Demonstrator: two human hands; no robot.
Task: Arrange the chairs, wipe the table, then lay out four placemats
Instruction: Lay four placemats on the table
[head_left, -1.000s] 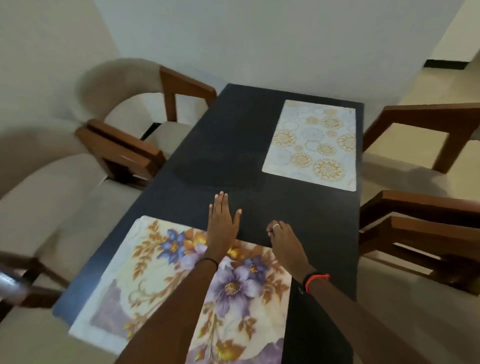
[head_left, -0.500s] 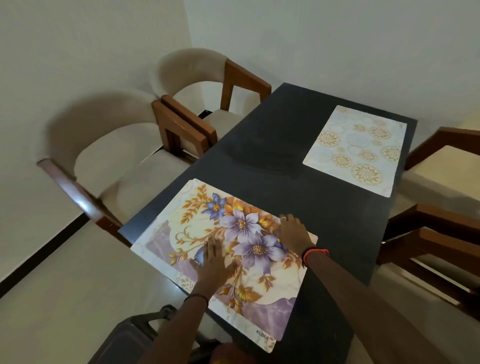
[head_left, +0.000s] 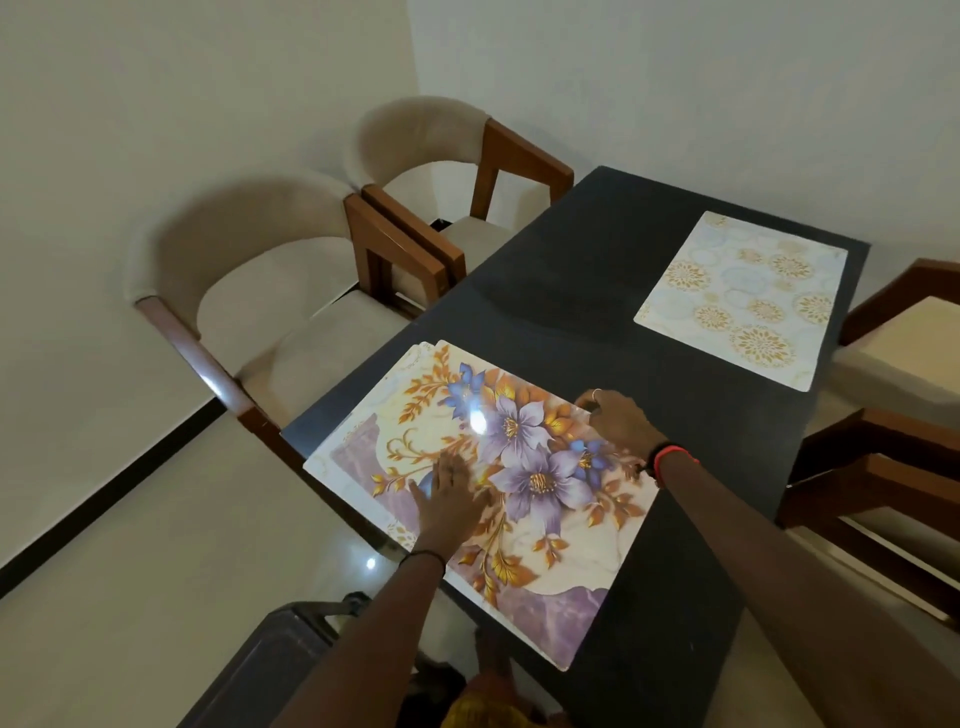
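Floral mat (head_left: 540, 483) on counter (head_left: 571, 291) nr left edge, left grip (head_left: 449, 501) flat on it, fingers straight, right grip (head_left: 618, 423) curled, pinching mat's far edge, 2nd mat (head_left: 743, 296) far right, well apart

Your right hand (head_left: 615, 426) covers the far right corner of the floral placemat (head_left: 524, 431), so you cannot tell whether its curled fingers pinch that edge. Your left hand (head_left: 449, 499) is motion-blurred. Lower mats (head_left: 420, 351) peek out at the far left corner, too hidden to count. The right-side chairs (head_left: 883, 462) and a dark object (head_left: 270, 665) nearest you are cut off by the frame.
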